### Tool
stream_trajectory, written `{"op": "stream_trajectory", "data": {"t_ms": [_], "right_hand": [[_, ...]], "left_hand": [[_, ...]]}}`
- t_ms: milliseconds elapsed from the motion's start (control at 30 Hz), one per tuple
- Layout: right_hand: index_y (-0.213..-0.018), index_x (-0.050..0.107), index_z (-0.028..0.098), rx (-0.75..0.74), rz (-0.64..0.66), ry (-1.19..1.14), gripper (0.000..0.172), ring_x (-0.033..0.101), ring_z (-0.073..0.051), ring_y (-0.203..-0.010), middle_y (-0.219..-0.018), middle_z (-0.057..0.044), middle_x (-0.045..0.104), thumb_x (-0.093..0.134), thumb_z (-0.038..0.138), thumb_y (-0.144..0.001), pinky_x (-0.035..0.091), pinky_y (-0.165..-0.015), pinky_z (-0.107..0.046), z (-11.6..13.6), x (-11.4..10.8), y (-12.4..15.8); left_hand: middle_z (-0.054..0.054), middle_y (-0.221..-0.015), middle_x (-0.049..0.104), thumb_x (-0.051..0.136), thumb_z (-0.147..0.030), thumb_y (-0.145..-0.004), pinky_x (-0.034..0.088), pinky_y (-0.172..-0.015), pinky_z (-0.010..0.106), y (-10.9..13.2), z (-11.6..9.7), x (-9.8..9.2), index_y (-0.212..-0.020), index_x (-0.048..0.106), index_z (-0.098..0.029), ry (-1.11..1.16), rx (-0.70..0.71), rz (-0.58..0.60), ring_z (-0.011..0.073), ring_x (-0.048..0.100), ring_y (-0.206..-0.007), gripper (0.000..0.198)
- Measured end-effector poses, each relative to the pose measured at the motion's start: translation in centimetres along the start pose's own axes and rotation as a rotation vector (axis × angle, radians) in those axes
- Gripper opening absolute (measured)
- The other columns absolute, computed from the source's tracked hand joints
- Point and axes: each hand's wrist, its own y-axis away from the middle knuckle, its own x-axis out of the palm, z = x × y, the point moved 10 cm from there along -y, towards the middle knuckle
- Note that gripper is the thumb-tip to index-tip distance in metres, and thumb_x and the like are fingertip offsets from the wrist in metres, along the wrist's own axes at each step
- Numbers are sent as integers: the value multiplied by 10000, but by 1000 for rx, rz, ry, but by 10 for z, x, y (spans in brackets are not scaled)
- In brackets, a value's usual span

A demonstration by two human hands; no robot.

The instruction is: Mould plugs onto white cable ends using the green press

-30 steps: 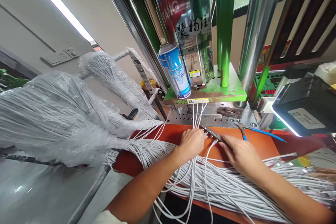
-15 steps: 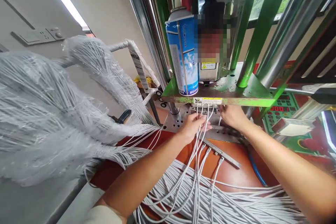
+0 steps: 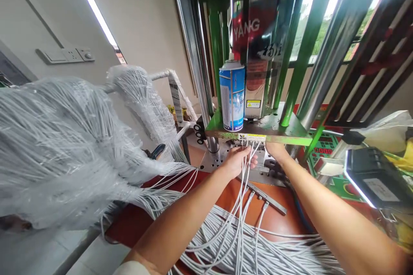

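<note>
My left hand (image 3: 237, 161) is up under the green plate (image 3: 287, 131). The fingers are curled round a few white cables (image 3: 241, 206) close to their plug ends, in a loose pinch. My right hand (image 3: 278, 151) is just beside it at the plate's edge with the fingers tucked under. I can't tell whether it grips anything.

The cables run from the slots under the plate, down across the orange worktop (image 3: 277, 223), and into the loose heap nearest me. They look light, thin and floppy with a smooth jacket, so they probably slip and tangle easily. I'd judge the best hold is right behind the stiffer plug end, not mid-length.

A metal bar (image 3: 267, 197) lies flat on the worktop just below my hands, with a few plugs touching it. A blue spray can (image 3: 232, 99) stands upright on the plate. A plastic-wrapped cable bundle (image 3: 64, 150) hangs on a rack to my left, well apart from both hands.
</note>
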Motion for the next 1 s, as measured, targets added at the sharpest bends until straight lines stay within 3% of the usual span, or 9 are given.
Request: {"op": "stream_trajectory", "data": {"t_ms": [133,233,333,533,667,867,1000], "right_hand": [[-1171,626,155,67,-100,-35,349,658,-203,-970,-1108,-72,670,544,464,-1033,554,-881,-416,-3,-13,41],[-1050,585,166,78,-126,-37,352,631,-213,-869,-947,-70,654,374,447,-1067,527,-821,-391,4,-20,82],[-1012,550,194,69,-147,11,313,590,-248,-905,-968,-97,617,356,437,-1049,491,-845,-410,19,-27,115],[-1011,559,200,57,-105,132,263,555,-273,-941,-967,-112,593,353,358,-1047,450,-859,-417,47,-24,142],[-1033,591,179,93,-53,207,272,553,-292,-966,-1001,-134,605,355,314,-1042,428,-859,-431,44,-19,141],[-930,631,178,138,96,179,213,581,-290,-936,-954,-135,648,445,268,-982,431,-851,-433,11,-15,145],[-791,652,196,129,188,75,219,576,-317,-984,-902,-135,664,514,299,-926,443,-883,-475,6,-14,153]], "left_hand": [[122,-775,729,714,-445,-905,432,-473,201,34,1,17,-937,668,-83,9,-77,84,132,649,-568,366],[88,-673,683,692,-509,-899,213,-390,182,71,16,30,-920,675,-74,2,-146,149,55,457,-410,436],[-37,-518,519,723,-577,-841,110,-390,213,103,25,31,-912,671,-81,-23,-82,91,23,251,-359,504],[-86,-471,421,726,-667,-768,93,-408,231,134,36,18,-883,638,-111,-107,-39,-89,29,207,-367,574],[-93,-453,395,757,-698,-710,88,-408,232,149,30,18,-850,631,-127,-120,-60,-131,29,189,-367,602],[-76,-438,383,711,-630,-835,108,-433,230,186,3,33,-845,659,-131,-197,-60,-15,46,224,-397,502],[-70,-424,372,691,-653,-857,167,-460,232,191,-13,30,-812,677,-121,-322,12,45,54,259,-400,534]]}}
